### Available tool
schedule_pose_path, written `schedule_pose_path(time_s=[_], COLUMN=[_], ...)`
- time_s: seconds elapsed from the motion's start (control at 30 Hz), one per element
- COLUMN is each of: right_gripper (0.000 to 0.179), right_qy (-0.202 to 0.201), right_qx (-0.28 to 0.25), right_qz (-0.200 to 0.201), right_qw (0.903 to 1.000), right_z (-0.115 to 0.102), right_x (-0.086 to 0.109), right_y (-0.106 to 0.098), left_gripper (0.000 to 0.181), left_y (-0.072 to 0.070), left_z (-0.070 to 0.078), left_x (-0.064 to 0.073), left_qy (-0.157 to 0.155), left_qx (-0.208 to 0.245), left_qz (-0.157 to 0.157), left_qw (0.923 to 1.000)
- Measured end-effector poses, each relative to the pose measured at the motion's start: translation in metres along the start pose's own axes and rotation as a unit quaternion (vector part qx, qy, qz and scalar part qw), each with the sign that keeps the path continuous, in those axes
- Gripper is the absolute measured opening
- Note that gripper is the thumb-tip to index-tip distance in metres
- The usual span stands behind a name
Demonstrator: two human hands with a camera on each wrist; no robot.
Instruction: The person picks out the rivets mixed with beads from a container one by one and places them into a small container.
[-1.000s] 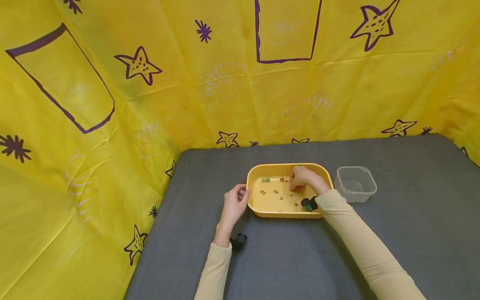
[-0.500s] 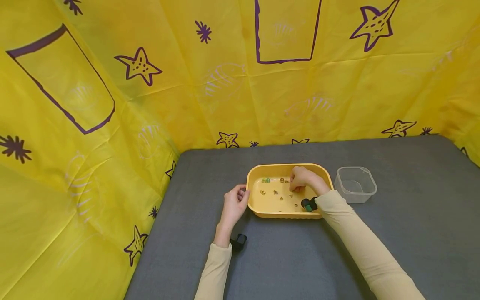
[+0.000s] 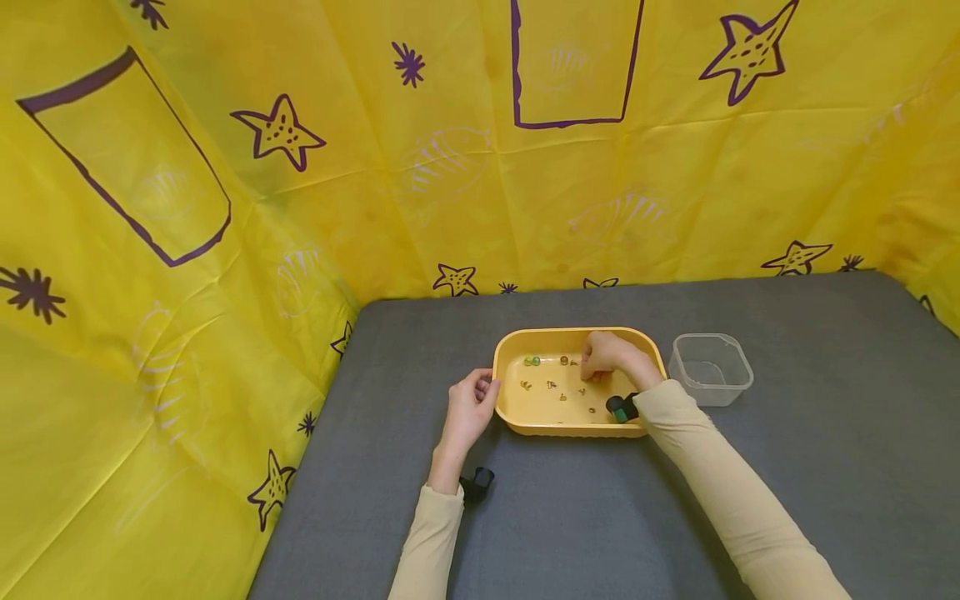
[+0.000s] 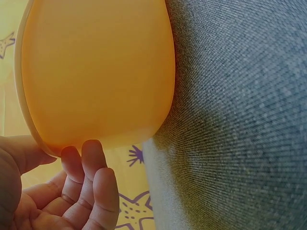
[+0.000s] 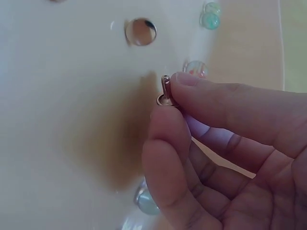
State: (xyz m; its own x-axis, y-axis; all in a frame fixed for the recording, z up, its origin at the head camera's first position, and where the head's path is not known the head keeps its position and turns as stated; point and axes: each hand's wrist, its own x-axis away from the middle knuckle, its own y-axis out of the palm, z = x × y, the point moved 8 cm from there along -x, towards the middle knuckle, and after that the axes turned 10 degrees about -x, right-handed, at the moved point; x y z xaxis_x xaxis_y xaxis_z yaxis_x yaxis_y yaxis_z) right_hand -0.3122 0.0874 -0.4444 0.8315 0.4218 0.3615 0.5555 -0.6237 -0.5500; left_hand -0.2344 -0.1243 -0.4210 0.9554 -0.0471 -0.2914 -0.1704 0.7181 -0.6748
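The yellow tray [image 3: 573, 431] is steadied at its left end by the left hand [image 3: 472, 397]. The left arm is reached forward beside that end, its pale sleeve [image 3: 429, 537] coming up from below the tray. The tray's near right corner is crossed by the other arm, in a matching right sleeve [image 3: 727, 492], and the right hand [image 3: 606, 354] is bent inward over the right half of the tray, fingers pointed down.

In the left wrist view the tray's rim is seen pinched: the thumb is laid at the edge, two fingertips are pressed to the outer wall, and another finger is left curled free below them. In the head view this contact is largely hidden.

A small metal piece [image 5: 166, 93] is shown only in the right wrist view, nipped between fingertips above the tray's floor, the remaining fingers folded behind. Whether the floor is touched by it cannot be told. Glassy beads [image 5: 211, 17] and a round metal bit [image 5: 141, 32] are shown there close up inside the tray.

Only in the head view is a clear container [image 3: 716, 396] shown, set just beside the tray's right end.
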Motion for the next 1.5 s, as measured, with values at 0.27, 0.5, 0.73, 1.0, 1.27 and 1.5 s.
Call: schedule_pose_path(time_s=[0.27,0.5,0.73,1.0,1.27,1.5], right_gripper=[0.007,0.011,0.008,0.009,0.012,0.016], right_qy=[0.006,-0.008,0.002,-0.013,-0.029,-0.035], right_qx=[-0.009,-0.007,-0.005,-0.021,-0.039,-0.038], right_qz=[0.004,0.017,0.027,0.036,0.042,0.068], right_qw=[0.9999,0.9998,0.9996,0.9991,0.9979,0.9964], right_z=[0.0,-0.002,-0.002,-0.004,-0.006,-0.001], right_x=[0.004,0.01,0.018,0.029,0.044,0.065], right_y=[-0.007,-0.015,-0.022,-0.032,-0.049,-0.069], left_gripper=[0.018,0.017,0.018,0.018,0.019,0.018], left_y=[0.0,0.0,0.001,0.001,-0.001,-0.002], left_z=[0.0,0.001,0.002,0.002,0.001,0.001], left_x=[0.0,0.0,0.0,0.0,0.001,0.001], left_qy=[0.0,0.004,0.006,0.006,0.005,0.003], left_qx=[-0.002,-0.003,-0.005,-0.004,-0.003,-0.004], left_qz=[0.0,0.003,0.001,0.002,0.003,0.003], left_qw=[1.0,1.0,1.0,1.0,1.0,1.0])
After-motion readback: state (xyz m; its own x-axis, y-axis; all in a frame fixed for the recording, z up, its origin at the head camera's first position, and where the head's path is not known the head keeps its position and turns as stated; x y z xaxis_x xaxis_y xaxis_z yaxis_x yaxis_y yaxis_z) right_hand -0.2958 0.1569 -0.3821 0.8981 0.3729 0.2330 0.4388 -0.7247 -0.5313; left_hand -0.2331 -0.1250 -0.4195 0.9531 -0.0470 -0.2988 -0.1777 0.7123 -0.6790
